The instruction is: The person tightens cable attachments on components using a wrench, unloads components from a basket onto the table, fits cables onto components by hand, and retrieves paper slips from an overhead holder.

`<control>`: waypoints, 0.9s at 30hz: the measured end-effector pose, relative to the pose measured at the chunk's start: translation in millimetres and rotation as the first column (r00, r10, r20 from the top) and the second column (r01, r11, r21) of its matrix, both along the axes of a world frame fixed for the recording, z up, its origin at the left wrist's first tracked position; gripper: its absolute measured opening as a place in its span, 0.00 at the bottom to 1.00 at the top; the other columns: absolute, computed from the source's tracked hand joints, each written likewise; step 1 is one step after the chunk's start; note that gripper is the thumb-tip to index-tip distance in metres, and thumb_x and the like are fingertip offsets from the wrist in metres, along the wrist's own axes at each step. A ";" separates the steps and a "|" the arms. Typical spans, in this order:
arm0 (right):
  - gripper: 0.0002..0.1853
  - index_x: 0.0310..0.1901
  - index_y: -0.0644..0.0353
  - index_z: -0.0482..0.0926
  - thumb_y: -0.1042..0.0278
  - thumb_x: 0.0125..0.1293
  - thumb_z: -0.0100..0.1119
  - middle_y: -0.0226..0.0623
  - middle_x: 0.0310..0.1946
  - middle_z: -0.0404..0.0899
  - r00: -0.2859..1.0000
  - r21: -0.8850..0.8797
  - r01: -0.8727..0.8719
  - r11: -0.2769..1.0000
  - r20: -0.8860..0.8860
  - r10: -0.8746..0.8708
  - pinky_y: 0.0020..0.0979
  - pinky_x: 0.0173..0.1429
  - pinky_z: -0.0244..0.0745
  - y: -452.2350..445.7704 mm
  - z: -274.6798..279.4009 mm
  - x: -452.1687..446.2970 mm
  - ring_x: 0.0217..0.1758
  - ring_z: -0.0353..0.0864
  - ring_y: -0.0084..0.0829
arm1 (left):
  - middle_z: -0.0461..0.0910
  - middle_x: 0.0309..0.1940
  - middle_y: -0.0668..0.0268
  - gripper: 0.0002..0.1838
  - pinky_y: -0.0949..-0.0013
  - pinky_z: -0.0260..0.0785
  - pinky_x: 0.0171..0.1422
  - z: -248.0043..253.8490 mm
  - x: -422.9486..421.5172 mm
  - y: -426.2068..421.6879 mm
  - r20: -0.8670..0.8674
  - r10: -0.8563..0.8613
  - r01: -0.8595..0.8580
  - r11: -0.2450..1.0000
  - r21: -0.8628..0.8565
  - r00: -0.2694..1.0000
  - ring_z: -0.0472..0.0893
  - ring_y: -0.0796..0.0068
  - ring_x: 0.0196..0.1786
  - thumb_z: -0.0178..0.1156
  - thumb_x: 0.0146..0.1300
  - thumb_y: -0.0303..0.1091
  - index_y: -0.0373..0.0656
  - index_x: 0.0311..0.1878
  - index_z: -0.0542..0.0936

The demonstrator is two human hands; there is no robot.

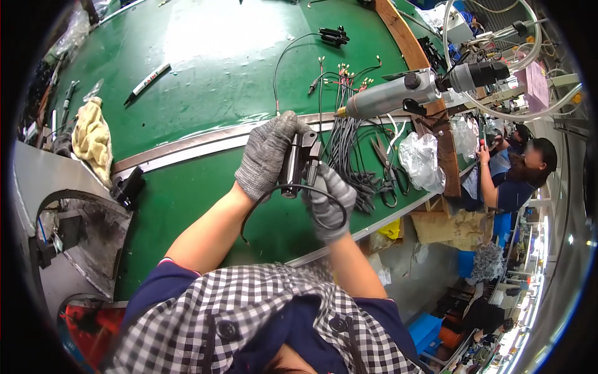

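My left hand (268,154), in a grey knit glove, is closed round a black cylindrical part (290,171) with a metal bracket at its top. Beside it my right hand (331,201), gloved alike, grips a black cable (313,169) near the bracket; the cable loops across below both hands. A bundle of black cables (346,146) with red and brass tips lies just right of my hands. Above the bundle is a grey power tool (391,95) with a brass-coloured tip. Another black part (334,36) with a thin cable lies farther back on the green table (205,93).
Scissors (386,169) and a clear plastic bag (422,163) lie to the right. A paint marker (147,83) and a yellowish cloth (92,138) are at the left. A metal rail (199,141) crosses the table. Another person (520,181) is at the far right.
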State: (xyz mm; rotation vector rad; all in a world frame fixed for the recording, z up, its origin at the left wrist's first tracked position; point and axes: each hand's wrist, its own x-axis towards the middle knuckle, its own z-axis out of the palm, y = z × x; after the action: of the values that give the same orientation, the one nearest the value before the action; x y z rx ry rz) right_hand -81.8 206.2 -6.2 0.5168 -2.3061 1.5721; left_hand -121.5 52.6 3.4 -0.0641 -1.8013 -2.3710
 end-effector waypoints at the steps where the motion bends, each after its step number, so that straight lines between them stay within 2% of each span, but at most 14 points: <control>1: 0.11 0.42 0.58 0.81 0.64 0.64 0.54 0.37 0.21 0.78 0.994 0.138 -0.018 0.990 -0.106 0.032 0.28 0.26 0.70 8.8 4.4 -4.7 0.20 0.76 0.33 | 0.80 0.28 0.62 0.20 0.70 0.70 0.42 4.8 0.4 -2.5 -0.003 0.006 -0.006 1.000 0.003 1.000 0.77 0.75 0.32 0.48 0.70 0.46 0.37 0.36 0.79; 2: 0.11 0.42 0.58 0.81 0.64 0.64 0.54 0.37 0.21 0.78 0.993 0.140 -0.025 0.990 -0.108 0.041 0.28 0.26 0.70 15.8 14.1 -8.1 0.20 0.76 0.33 | 0.79 0.28 0.64 0.20 0.72 0.69 0.41 8.9 1.3 -5.3 0.001 0.015 -0.015 1.000 0.011 1.000 0.76 0.76 0.31 0.48 0.70 0.46 0.37 0.35 0.79; 5: 0.08 0.37 0.58 0.80 0.63 0.63 0.55 0.37 0.20 0.76 0.985 0.385 -0.170 0.907 0.072 0.154 0.32 0.25 0.70 30.4 65.4 -10.0 0.21 0.77 0.36 | 0.78 0.27 0.68 0.20 0.75 0.69 0.38 21.2 5.4 -14.0 0.014 0.035 -0.036 0.999 0.022 0.999 0.75 0.80 0.30 0.48 0.70 0.45 0.38 0.34 0.79; 6: 0.08 0.37 0.58 0.80 0.63 0.63 0.55 0.37 0.20 0.76 0.985 0.384 -0.169 0.908 0.077 0.151 0.32 0.25 0.70 33.6 77.0 -10.8 0.21 0.77 0.36 | 0.78 0.26 0.68 0.20 0.75 0.69 0.38 25.9 7.4 -16.1 -0.007 0.024 -0.024 0.999 -0.034 1.000 0.75 0.80 0.29 0.48 0.69 0.45 0.38 0.34 0.79; 9: 0.09 0.36 0.61 0.80 0.64 0.60 0.58 0.39 0.22 0.78 0.944 0.762 -0.245 0.599 0.047 0.325 0.32 0.30 0.72 37.3 107.2 -20.7 0.24 0.78 0.35 | 0.78 0.25 0.67 0.20 0.75 0.69 0.37 38.1 12.0 -17.1 -0.045 -0.028 0.022 0.989 -0.145 0.999 0.75 0.80 0.29 0.48 0.69 0.44 0.37 0.34 0.79; 10: 0.09 0.36 0.61 0.80 0.64 0.60 0.58 0.39 0.22 0.78 0.948 0.761 -0.240 0.603 0.049 0.315 0.32 0.30 0.72 34.3 115.8 -21.2 0.24 0.78 0.35 | 0.78 0.25 0.67 0.19 0.75 0.69 0.37 42.0 13.3 -17.6 -0.040 -0.047 0.038 0.977 -0.208 0.998 0.75 0.81 0.29 0.48 0.69 0.44 0.37 0.34 0.79; 13: 0.11 0.30 0.57 0.77 0.59 0.61 0.56 0.42 0.20 0.75 0.932 0.905 -0.265 0.333 0.152 0.328 0.38 0.29 0.70 21.4 136.3 -23.2 0.25 0.77 0.42 | 0.78 0.24 0.67 0.19 0.75 0.69 0.36 44.3 15.4 -20.1 -0.025 -0.079 0.066 0.941 -0.333 0.997 0.75 0.81 0.28 0.49 0.69 0.43 0.36 0.34 0.78; 14: 0.11 0.30 0.57 0.77 0.59 0.61 0.56 0.42 0.20 0.75 0.933 0.904 -0.266 0.335 0.153 0.327 0.38 0.29 0.70 18.3 139.6 -24.1 0.25 0.77 0.42 | 0.78 0.24 0.67 0.19 0.75 0.69 0.36 41.1 14.9 -20.6 -0.093 -0.091 0.046 0.914 -0.404 0.991 0.75 0.81 0.28 0.49 0.69 0.43 0.36 0.34 0.78; 16: 0.13 0.27 0.57 0.75 0.57 0.62 0.55 0.42 0.18 0.73 0.922 0.938 -0.264 0.223 0.178 0.342 0.39 0.28 0.69 12.2 144.9 -26.2 0.24 0.77 0.42 | 0.78 0.24 0.67 0.19 0.75 0.69 0.36 36.8 13.8 -22.2 -0.229 -0.128 -0.014 0.847 -0.531 0.965 0.75 0.82 0.28 0.49 0.69 0.43 0.35 0.34 0.78; 17: 0.14 0.26 0.57 0.74 0.56 0.63 0.54 0.42 0.17 0.72 0.918 0.951 -0.260 0.166 0.191 0.347 0.40 0.28 0.68 10.1 145.9 -27.6 0.23 0.76 0.42 | 0.78 0.24 0.67 0.19 0.75 0.69 0.36 37.5 13.5 -22.1 -0.230 -0.130 -0.013 0.847 -0.531 0.964 0.75 0.82 0.28 0.49 0.69 0.43 0.35 0.34 0.78; 20: 0.16 0.25 0.57 0.72 0.54 0.63 0.53 0.42 0.17 0.73 0.924 0.962 -0.210 0.173 0.138 0.356 0.41 0.28 0.68 2.6 142.8 -31.8 0.24 0.76 0.43 | 0.78 0.24 0.68 0.20 0.75 0.69 0.35 40.2 12.8 -16.8 0.023 -0.024 0.030 0.942 -0.335 0.999 0.74 0.82 0.27 0.49 0.69 0.45 0.36 0.34 0.78; 21: 0.17 0.24 0.57 0.72 0.53 0.64 0.52 0.43 0.18 0.73 0.926 0.966 -0.185 0.179 0.110 0.361 0.41 0.29 0.68 1.5 141.3 -32.1 0.25 0.77 0.44 | 0.78 0.24 0.68 0.20 0.75 0.69 0.35 39.4 12.3 -16.0 0.022 -0.027 0.033 0.942 -0.335 0.999 0.74 0.82 0.27 0.49 0.69 0.45 0.36 0.34 0.78; 26: 0.13 0.29 0.59 0.76 0.59 0.65 0.53 0.41 0.18 0.75 0.941 0.932 -0.188 0.309 0.081 0.328 0.36 0.28 0.70 8.4 110.0 -26.7 0.21 0.77 0.38 | 0.77 0.24 0.69 0.20 0.76 0.68 0.34 29.1 8.8 -12.1 0.119 -0.086 0.087 0.996 -0.002 0.989 0.74 0.82 0.26 0.48 0.70 0.46 0.39 0.33 0.78; 27: 0.12 0.33 0.61 0.77 0.61 0.65 0.53 0.40 0.18 0.75 0.964 0.788 -0.222 0.574 0.089 0.251 0.33 0.28 0.70 7.0 97.7 -21.7 0.21 0.76 0.35 | 0.77 0.24 0.69 0.20 0.76 0.68 0.33 27.3 8.7 -10.0 0.137 -0.111 0.099 0.991 0.095 0.984 0.74 0.82 0.26 0.48 0.70 0.47 0.39 0.33 0.78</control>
State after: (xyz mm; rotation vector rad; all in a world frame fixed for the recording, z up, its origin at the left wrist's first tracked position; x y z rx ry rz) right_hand -103.5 213.2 91.5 1.0794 -2.9251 0.4675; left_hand -112.9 42.6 30.7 0.0220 -1.7928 -2.5863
